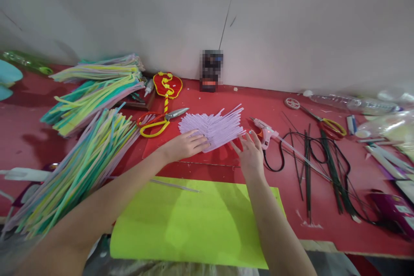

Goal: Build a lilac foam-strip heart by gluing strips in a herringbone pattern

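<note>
A lilac piece made of pipe cleaners (pixel 223 126), laid side by side in a V-shaped feather pattern, lies on a red board (pixel 164 148). My left hand (pixel 187 143) rests flat across its lower left part, fingers stretched out. At the lower right edge, my right hand (pixel 250 151) has its fingers spread, the tips at or close to the pipe cleaner ends; whether they touch is hard to tell. Just right of that hand lies a glue gun (pixel 265 133) with a long clear glue stick in its back. Yellow- and red-handled scissors (pixel 163 121) lie left of the lilac piece.
Bundles of pastel pipe cleaners (pixel 80 172) cover the left side. A bright yellow-green sheet (pixel 194 224) spans the front edge. Dark wires (pixel 308 168) and a black cable lie at right, near another pair of scissors (pixel 333 127) and plastic bottles (pixel 352 102). A dark box (pixel 211 71) stands against the wall.
</note>
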The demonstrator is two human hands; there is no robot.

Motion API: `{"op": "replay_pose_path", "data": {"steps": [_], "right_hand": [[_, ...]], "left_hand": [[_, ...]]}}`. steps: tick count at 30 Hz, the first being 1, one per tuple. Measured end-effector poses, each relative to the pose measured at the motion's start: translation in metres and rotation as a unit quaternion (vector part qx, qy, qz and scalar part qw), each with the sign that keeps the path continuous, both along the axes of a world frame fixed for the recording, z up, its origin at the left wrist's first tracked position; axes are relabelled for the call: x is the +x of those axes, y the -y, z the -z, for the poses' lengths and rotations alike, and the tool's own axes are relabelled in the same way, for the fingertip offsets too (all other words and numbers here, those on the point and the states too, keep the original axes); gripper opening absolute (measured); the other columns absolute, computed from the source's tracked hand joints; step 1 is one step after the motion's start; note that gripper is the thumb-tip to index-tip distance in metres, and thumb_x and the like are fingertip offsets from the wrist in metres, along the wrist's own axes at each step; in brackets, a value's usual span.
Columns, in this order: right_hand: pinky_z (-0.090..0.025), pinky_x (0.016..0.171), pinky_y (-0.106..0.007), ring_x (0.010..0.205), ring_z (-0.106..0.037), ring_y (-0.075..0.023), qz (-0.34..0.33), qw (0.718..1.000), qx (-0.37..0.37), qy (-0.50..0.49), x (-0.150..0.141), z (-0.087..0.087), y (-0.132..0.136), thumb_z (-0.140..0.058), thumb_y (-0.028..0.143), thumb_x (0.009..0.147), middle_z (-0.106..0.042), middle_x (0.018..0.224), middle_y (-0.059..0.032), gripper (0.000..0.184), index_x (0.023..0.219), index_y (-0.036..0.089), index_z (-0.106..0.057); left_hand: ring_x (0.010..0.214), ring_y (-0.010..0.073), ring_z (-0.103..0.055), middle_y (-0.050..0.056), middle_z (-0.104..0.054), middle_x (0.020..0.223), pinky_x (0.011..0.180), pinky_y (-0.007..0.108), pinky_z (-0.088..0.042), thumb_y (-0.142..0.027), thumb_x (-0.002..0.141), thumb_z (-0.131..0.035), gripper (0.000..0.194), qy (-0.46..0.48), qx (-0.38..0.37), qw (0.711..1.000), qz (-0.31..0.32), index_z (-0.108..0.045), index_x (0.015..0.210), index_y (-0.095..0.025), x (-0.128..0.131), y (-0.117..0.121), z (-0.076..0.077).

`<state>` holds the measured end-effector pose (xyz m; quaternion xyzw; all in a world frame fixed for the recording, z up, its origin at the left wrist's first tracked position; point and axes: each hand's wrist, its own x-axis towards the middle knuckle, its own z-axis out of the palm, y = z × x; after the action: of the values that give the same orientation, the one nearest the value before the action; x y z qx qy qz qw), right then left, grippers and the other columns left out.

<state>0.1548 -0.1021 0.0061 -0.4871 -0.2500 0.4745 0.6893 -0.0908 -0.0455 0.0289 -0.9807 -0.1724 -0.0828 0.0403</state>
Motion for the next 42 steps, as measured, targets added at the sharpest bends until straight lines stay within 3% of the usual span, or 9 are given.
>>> {"op": "replay_pose_path", "data": {"steps": [7, 12, 17, 21, 27, 32, 35, 37, 42], "right_hand": [[-0.049, 0.090, -0.043, 0.104, -0.061, -0.0193, 0.005, 1.000, 0.019, -0.008, -0.012, -0.011, 0.002, -0.066, 0.027, 0.068, -0.054, 0.128, -0.0069, 0.036, 0.102, 0.025, -0.057], [-0.050, 0.070, -0.027, 0.069, -0.060, -0.0089, 0.048, 0.998, 0.019, -0.027, -0.015, -0.018, 0.001, -0.069, 0.021, 0.061, -0.066, 0.093, -0.0004, 0.024, 0.084, 0.022, -0.062], [-0.047, 0.060, -0.024, 0.061, -0.055, -0.0084, 0.026, 0.998, -0.004, -0.058, -0.014, -0.017, 0.000, -0.070, 0.020, 0.057, -0.064, 0.073, 0.0017, 0.017, 0.073, 0.020, -0.064], [-0.046, 0.060, -0.024, 0.061, -0.054, -0.0085, 0.012, 0.998, 0.003, -0.056, -0.016, -0.018, 0.001, -0.070, 0.021, 0.056, -0.063, 0.072, 0.0019, 0.016, 0.071, 0.020, -0.064], [-0.047, 0.059, -0.025, 0.059, -0.053, -0.0085, -0.010, 0.999, 0.008, -0.030, -0.018, -0.018, 0.002, -0.069, 0.022, 0.060, -0.063, 0.073, 0.0020, 0.014, 0.072, 0.020, -0.062], [-0.047, 0.061, -0.021, 0.060, -0.056, -0.0070, -0.060, 0.997, 0.022, -0.049, -0.018, -0.019, 0.004, -0.071, 0.020, 0.062, -0.065, 0.073, 0.0032, 0.012, 0.072, 0.020, -0.065], [-0.050, 0.066, -0.023, 0.065, -0.061, -0.0093, -0.148, 0.988, 0.008, -0.051, -0.020, -0.019, 0.007, -0.071, 0.023, 0.067, -0.069, 0.078, 0.0006, 0.015, 0.081, 0.020, -0.069], [-0.052, 0.071, -0.026, 0.075, -0.065, -0.0134, -0.227, 0.972, -0.022, -0.061, -0.024, -0.020, 0.009, -0.067, 0.032, 0.073, -0.072, 0.091, -0.0037, 0.023, 0.093, 0.021, -0.069], [-0.047, 0.097, -0.041, 0.114, -0.059, -0.0206, -0.337, 0.922, -0.069, -0.180, -0.037, -0.029, 0.005, -0.046, 0.055, 0.086, -0.061, 0.126, -0.0052, 0.045, 0.116, 0.026, -0.060]], "left_hand": [[0.123, 0.0172, -0.052, 0.008, -0.056, 0.133, 0.107, 0.039, -0.039, -0.002, 0.086, -0.039, 0.046, 0.065, -0.064, 0.990, -0.110, -0.054, 0.127, -0.017, 0.012, -0.017, 0.010], [0.099, 0.0182, -0.066, 0.005, -0.070, 0.110, 0.090, 0.035, -0.050, -0.008, 0.086, -0.044, 0.036, 0.137, -0.147, 0.956, -0.212, -0.065, 0.112, -0.020, 0.024, -0.039, -0.015], [0.079, 0.0190, -0.066, 0.007, -0.073, 0.087, 0.074, 0.031, -0.049, -0.028, 0.082, -0.060, 0.022, 0.281, -0.175, 0.889, -0.316, -0.070, 0.096, -0.016, 0.021, -0.058, -0.064], [0.075, 0.0184, -0.063, 0.006, -0.071, 0.083, 0.071, 0.030, -0.048, -0.028, 0.074, -0.067, 0.027, 0.386, -0.217, 0.813, -0.379, -0.070, 0.094, -0.010, 0.008, -0.059, -0.092], [0.077, 0.0170, -0.064, 0.006, -0.070, 0.090, 0.074, 0.032, -0.050, -0.024, 0.070, -0.070, 0.034, 0.478, -0.400, 0.705, -0.338, -0.067, 0.101, -0.010, 0.002, -0.051, -0.104], [0.075, 0.0168, -0.065, 0.006, -0.070, 0.091, 0.072, 0.031, -0.051, -0.027, 0.065, -0.075, 0.037, 0.503, -0.474, 0.654, -0.308, -0.069, 0.098, -0.013, 0.004, -0.047, -0.101], [0.075, 0.0177, -0.065, 0.006, -0.071, 0.089, 0.069, 0.031, -0.051, -0.029, 0.064, -0.075, 0.035, 0.501, -0.472, 0.658, -0.305, -0.070, 0.095, -0.014, 0.006, -0.044, -0.099], [0.076, 0.0182, -0.066, 0.005, -0.071, 0.088, 0.069, 0.030, -0.052, -0.030, 0.066, -0.073, 0.032, 0.491, -0.444, 0.685, -0.304, -0.070, 0.094, -0.014, 0.008, -0.038, -0.100], [0.080, 0.0173, -0.067, 0.003, -0.073, 0.087, 0.075, 0.028, -0.052, -0.026, 0.078, -0.065, 0.022, 0.428, -0.250, 0.824, -0.273, -0.070, 0.097, -0.017, 0.013, -0.002, -0.102]]}}
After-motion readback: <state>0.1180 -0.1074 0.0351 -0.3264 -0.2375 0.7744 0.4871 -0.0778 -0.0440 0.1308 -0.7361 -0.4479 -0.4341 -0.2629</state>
